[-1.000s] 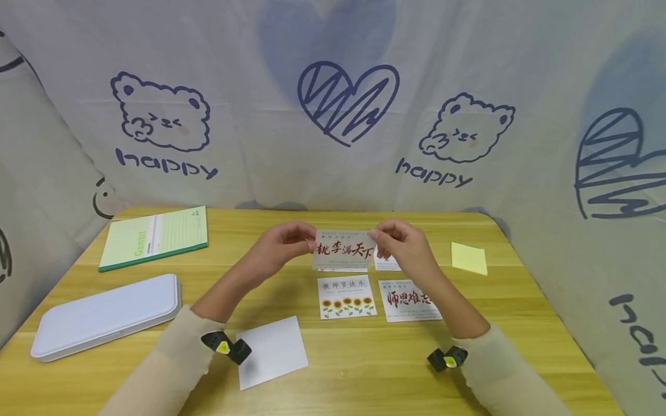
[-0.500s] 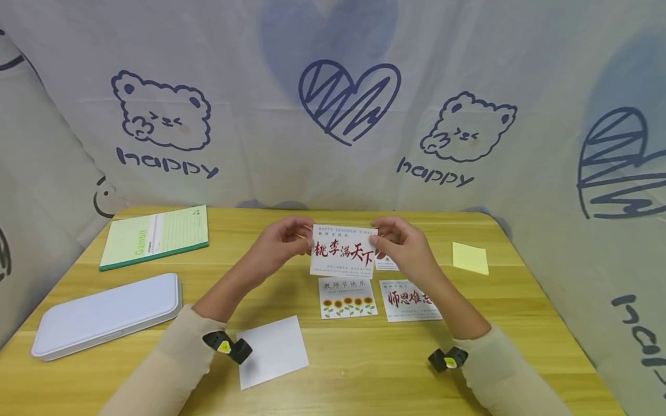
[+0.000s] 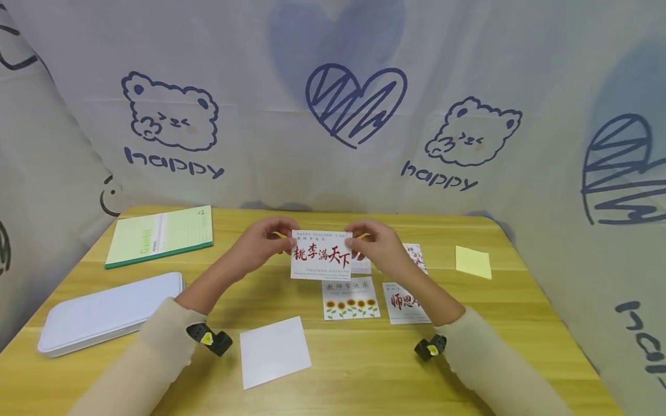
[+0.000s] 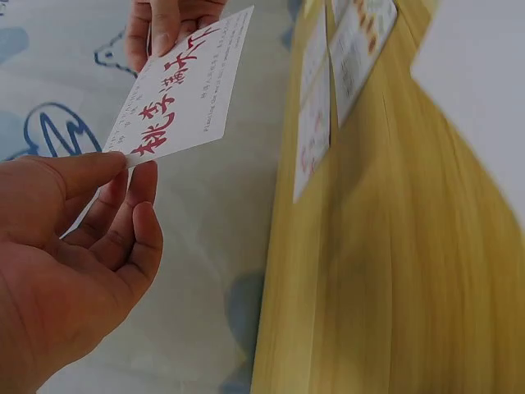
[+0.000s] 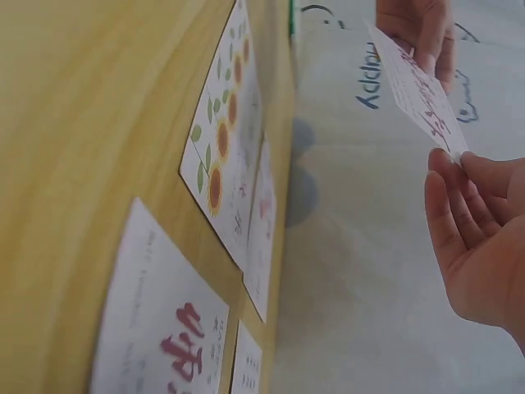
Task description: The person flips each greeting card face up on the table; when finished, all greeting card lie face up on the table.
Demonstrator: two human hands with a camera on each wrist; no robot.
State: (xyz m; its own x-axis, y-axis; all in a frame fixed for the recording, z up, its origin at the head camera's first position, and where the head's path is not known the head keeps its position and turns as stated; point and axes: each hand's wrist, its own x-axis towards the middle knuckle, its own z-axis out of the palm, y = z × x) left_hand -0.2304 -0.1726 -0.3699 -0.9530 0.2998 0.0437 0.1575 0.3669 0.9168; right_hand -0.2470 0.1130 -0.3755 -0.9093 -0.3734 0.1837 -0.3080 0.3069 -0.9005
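A white card with red calligraphy [image 3: 321, 255] is lifted above the wooden table [image 3: 468, 352], its face toward me. My left hand [image 3: 267, 244] pinches its left edge; in the left wrist view thumb and fingers [image 4: 115, 176] clamp the card [image 4: 182, 90]. My right hand [image 3: 374, 245] pinches the right edge, and the right wrist view shows the card [image 5: 418, 90] at the fingertips [image 5: 459, 168]. Below lie a sunflower card [image 3: 350, 297] and a red-lettered card [image 3: 404, 301]. Two more cards [image 3: 416, 254] lie behind my right hand, partly hidden.
A green notebook [image 3: 160, 236] lies at the back left and a white flat case [image 3: 109, 312] at the left. A blank white sheet [image 3: 274, 351] sits near the front edge. A yellow sticky note [image 3: 473, 262] is at the right. Printed fabric walls [image 3: 333, 115] enclose the table.
Both hands have carried the calligraphy card leftward and tilted it more upright toward me. A card behind my right hand has come into view.
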